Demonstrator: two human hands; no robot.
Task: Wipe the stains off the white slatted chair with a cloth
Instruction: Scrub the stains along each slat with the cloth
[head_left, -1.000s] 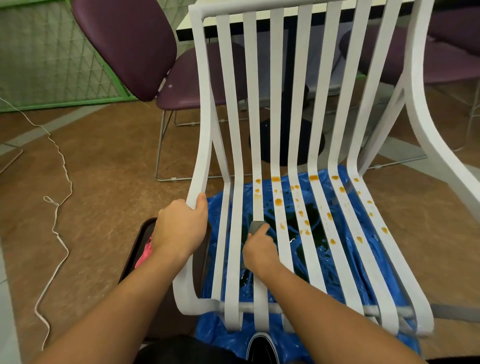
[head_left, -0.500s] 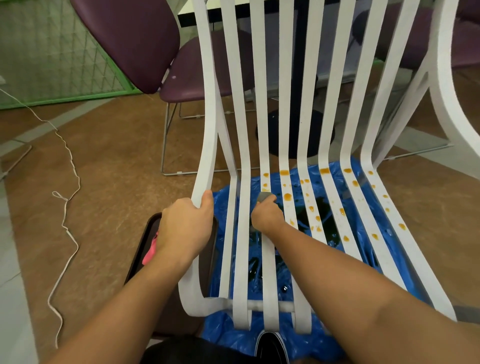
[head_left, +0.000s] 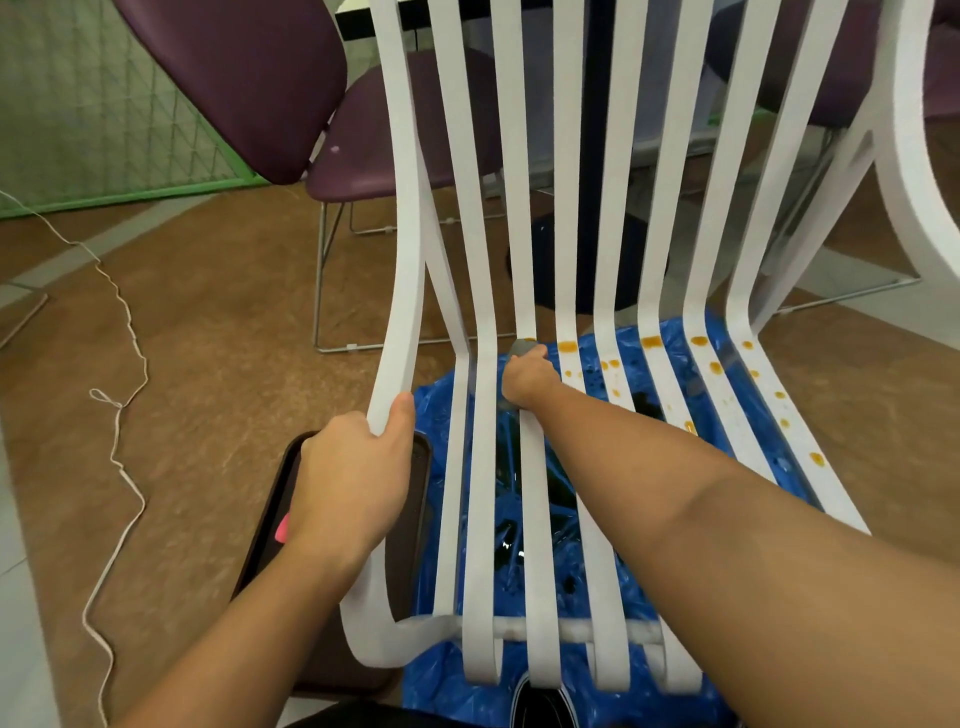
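Two hands work on the white slatted chair (head_left: 410, 208), which stands over a blue plastic sheet (head_left: 439, 670) spread on the brown floor. The left hand (head_left: 353, 483) has its grip clenched round the chair's outer left rail. The right hand (head_left: 527, 379) has its grip closed on a small grey cloth (head_left: 522, 347), pressed to one of the left-hand slats where the seat bends up into the back; only a corner of cloth shows. Orange stains (head_left: 567, 345) dot the slats to the right of the cloth, from the bend toward the front edge.

Likely faults: a stroke may slip off the narrow slat into the gap beside it. A loaded cloth may smear orange onto clean white. A hard push may shift the chair if the left grip slackens.

Surroundings: a dark tray (head_left: 421, 467) holding a pink object (head_left: 282, 530) lies just beside the left rail. A white cord (head_left: 124, 415) trails well apart. A purple chair (head_left: 249, 78) and a black pedestal (head_left: 597, 208) stand behind the backrest. The right forearm crosses the middle slats and hides part of them.
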